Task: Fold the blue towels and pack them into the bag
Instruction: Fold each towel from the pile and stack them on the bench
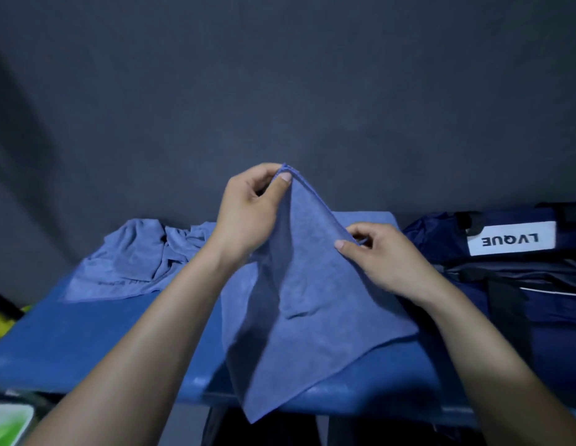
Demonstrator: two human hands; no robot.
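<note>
Both hands pinch one towel (312, 300) above the bench (87, 349): left hand (248, 214) lifts a corner, right hand (383, 255) grips its edge. Folding looks barely started; next, match corners. Bag (505, 268) waits at the right end.

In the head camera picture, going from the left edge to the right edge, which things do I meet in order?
Yellow-green object at the edge → crumpled blue towel → left hand → held blue towel → right hand → dark blue bag. All but the first lie on or above the blue table.
</note>
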